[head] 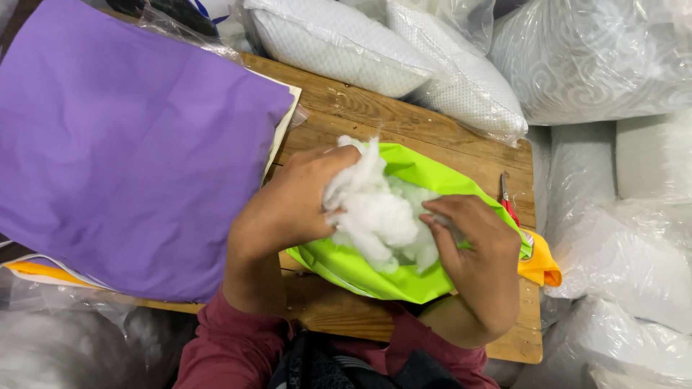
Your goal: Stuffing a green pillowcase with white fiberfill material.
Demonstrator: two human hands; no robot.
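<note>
1. The white stuffing [375, 212] sits in the mouth of the lime green cover [404, 277] on the wooden desk [404, 126].
2. The left hand [292, 202] has its fingers closed on a clump; the right hand [472, 245] presses in with fingers curled.
3. It looks light, soft and springy, prone to shedding wisps; broad handfuls hold better than pinches.
4. The cover looks thin and limp, best gripped at its open edge.

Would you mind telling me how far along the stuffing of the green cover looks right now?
Partly done: white stuffing already bulges from the lime-green cover. In hand: the left hand grips the clump while the right hand works at the opening. Left: the cover lies unclosed, and a purple cover lies flat alongside.
</note>
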